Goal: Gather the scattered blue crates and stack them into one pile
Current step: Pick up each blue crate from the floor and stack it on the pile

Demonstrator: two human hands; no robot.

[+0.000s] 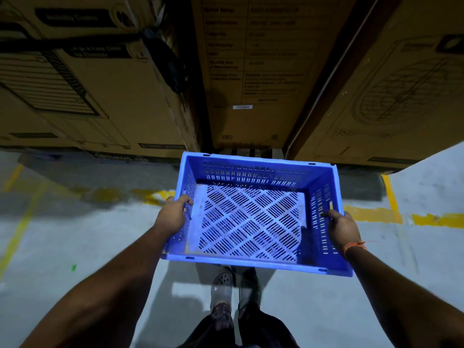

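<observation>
One blue crate (253, 169), empty, with slotted walls and a lattice floor, hangs in the air in front of me above the concrete floor. My left hand (173, 213) grips its left wall, fingers curled over the rim and through the slots. My right hand (342, 228) grips the right wall the same way; an orange thread is tied around that wrist. The crate is held level, open side up. No other blue crate is in view.
Tall cardboard boxes (271, 71) stand in a row right ahead, with dark gaps between them. Worn yellow floor lines (371, 214) run across the grey concrete. My feet in grey clogs (222, 285) show below the crate.
</observation>
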